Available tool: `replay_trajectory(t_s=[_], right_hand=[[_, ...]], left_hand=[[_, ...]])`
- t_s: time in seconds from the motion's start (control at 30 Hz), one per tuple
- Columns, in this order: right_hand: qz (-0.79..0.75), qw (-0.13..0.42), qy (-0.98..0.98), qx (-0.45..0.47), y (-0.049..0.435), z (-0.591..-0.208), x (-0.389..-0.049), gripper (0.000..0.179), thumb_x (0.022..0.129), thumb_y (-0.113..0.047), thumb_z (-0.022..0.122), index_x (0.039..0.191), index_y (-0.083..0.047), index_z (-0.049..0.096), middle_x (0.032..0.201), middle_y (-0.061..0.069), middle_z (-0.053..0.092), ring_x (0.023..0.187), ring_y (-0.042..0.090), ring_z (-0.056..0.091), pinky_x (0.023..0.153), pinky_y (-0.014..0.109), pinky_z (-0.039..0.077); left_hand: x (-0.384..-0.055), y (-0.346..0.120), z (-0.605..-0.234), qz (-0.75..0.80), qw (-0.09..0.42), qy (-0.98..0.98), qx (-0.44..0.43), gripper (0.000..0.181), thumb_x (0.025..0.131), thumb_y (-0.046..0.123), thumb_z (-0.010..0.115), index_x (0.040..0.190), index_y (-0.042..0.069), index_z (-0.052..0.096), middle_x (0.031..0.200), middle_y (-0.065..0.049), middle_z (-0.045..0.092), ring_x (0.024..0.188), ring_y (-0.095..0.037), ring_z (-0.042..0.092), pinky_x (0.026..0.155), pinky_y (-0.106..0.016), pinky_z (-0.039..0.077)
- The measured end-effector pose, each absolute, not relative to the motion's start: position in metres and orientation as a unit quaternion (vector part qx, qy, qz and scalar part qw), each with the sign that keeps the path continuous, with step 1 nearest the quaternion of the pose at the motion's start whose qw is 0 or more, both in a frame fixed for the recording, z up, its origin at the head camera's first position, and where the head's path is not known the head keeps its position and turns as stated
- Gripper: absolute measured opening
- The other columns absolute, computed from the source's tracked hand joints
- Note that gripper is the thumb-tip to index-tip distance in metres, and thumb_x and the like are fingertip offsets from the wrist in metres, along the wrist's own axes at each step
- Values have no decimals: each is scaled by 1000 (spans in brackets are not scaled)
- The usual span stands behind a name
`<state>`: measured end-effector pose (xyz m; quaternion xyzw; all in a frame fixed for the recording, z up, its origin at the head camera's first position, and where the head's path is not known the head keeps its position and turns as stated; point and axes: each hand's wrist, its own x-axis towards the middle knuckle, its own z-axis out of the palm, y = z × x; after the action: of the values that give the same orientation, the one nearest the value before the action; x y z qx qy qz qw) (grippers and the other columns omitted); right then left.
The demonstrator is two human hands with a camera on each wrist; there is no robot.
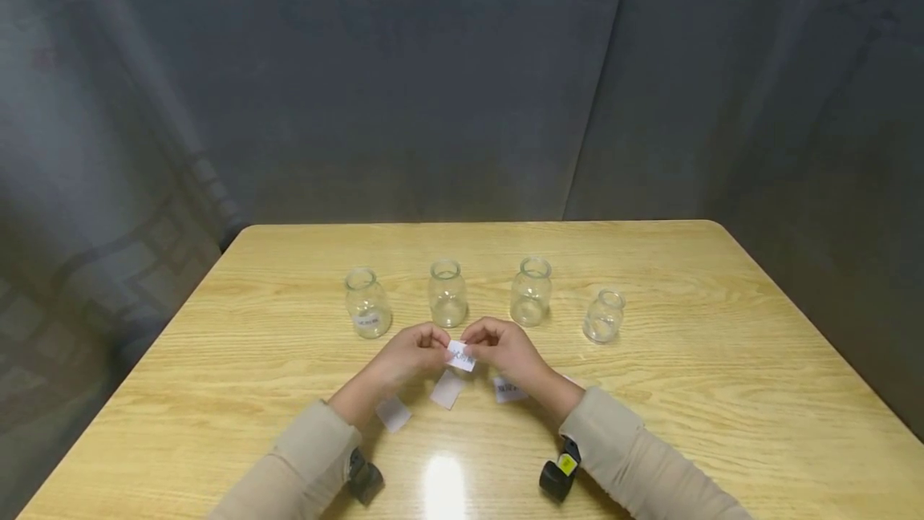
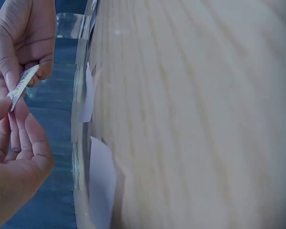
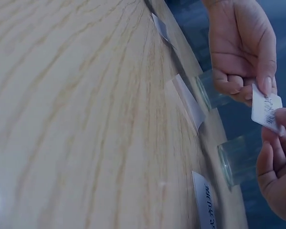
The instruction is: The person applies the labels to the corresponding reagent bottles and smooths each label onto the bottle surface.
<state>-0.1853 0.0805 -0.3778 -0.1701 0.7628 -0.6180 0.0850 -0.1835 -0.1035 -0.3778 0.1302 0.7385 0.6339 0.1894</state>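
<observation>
Head view shows the left hand (image 1: pixel 411 351) and right hand (image 1: pixel 507 349) together, both pinching one small printed paper label (image 1: pixel 461 355) above the wooden table (image 1: pixel 216 392), in front of four clear glass jars (image 1: pixel 530 299); other paper slips (image 1: pixel 447 390) lie close by.

Four glass jars (image 1: pixel 448 299) stand in a row across a table (image 1: pixel 722 359). Before them, a paper label (image 1: pixel 462 356) sits between the left hand (image 1: pixel 411 355) and right hand (image 1: pixel 508 350); nearer, paper slips (image 1: pixel 448 391) lie on the table.
</observation>
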Motion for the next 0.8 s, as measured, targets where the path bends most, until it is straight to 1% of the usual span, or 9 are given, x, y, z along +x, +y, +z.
replay_trajectory(t_s=[0.17,0.33,0.5,0.6,0.67,0.8], right_hand=[[-634,85,758,-125,80,-381,-188,15,75,-2,62,86,5,55,74,5,55,66,14,51,61,27,46],[-655,93,743,-103,78,-386,-192,11,76,2,60,82,6,52,68,3,53,63,14,51,63,34,49],[-652,75,751,-75,73,-390,-194,10,77,1,60,81,6,52,66,3,52,60,15,51,57,28,48],[-645,55,760,-59,70,-390,-199,10,76,0,61,80,5,53,64,3,51,58,13,49,53,24,45],[-640,47,765,-56,68,-390,-205,10,76,0,61,80,5,54,64,3,51,57,12,49,52,23,45],[-623,38,779,-61,66,-389,-216,10,76,-1,62,79,5,56,63,3,52,55,12,48,51,23,45]], left_hand=[[-185,-100,-378,643,149,746,83,17,76,1,58,89,-5,50,76,-6,52,73,-19,52,69,-30,46],[-187,-97,-378,655,129,743,47,13,76,-1,57,87,-5,50,77,-7,53,72,-18,53,71,-32,46],[-189,-95,-379,638,94,763,31,10,78,3,57,84,-4,54,76,-7,55,72,-18,53,70,-34,47],[-192,-94,-380,607,67,791,25,9,78,6,59,82,-1,56,75,-5,56,71,-17,52,66,-31,46],[-195,-94,-379,588,53,807,19,8,79,7,59,81,0,56,74,-5,56,71,-17,51,63,-28,45],[-202,-95,-376,566,45,823,12,7,80,8,58,80,1,56,76,-5,56,72,-19,50,61,-26,42]])
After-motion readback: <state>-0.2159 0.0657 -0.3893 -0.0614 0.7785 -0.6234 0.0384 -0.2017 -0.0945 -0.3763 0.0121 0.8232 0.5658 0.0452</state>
